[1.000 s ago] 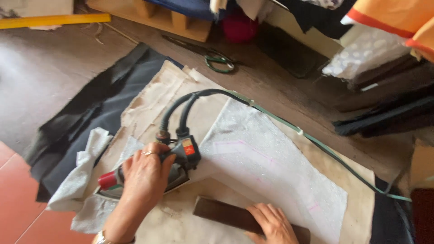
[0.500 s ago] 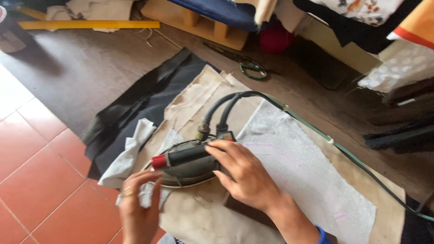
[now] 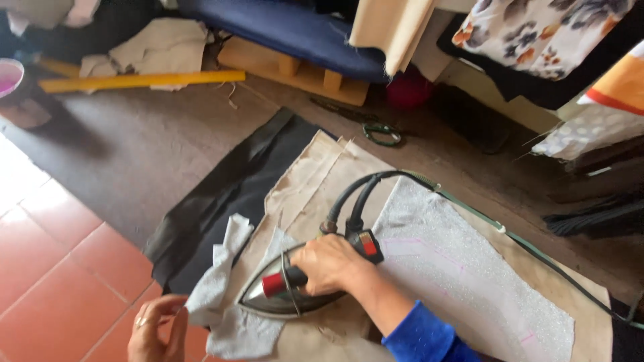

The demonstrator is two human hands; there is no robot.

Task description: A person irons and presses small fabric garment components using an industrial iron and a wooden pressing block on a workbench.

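My right hand (image 3: 332,265) is closed around the handle of a steam iron (image 3: 265,307) with a red-tipped grip. The iron's plate rests on a pale grey cloth (image 3: 221,281) laid over beige cloth (image 3: 315,181). Two dark hoses (image 3: 359,191) rise from the back of the iron. At the lower left, my left hand (image 3: 155,328) pinches the edge of the grey cloth. A white textured fabric panel (image 3: 463,288) with pink lines lies to the right of the iron. A black fabric piece (image 3: 228,194) lies under the beige cloth on the left.
Scissors (image 3: 382,134) lie on the brown mat (image 3: 134,154) beyond the cloths. A yellow ruler (image 3: 141,80) lies at the far left. A blue cushion on a wooden base (image 3: 295,33) and hanging fabrics stand at the back. Red floor tiles (image 3: 60,268) are at the left.
The iron passed from my left hand to my right hand. My left hand dropped to the grey cloth's edge. My right hand left the dark strip. The view shifted left.
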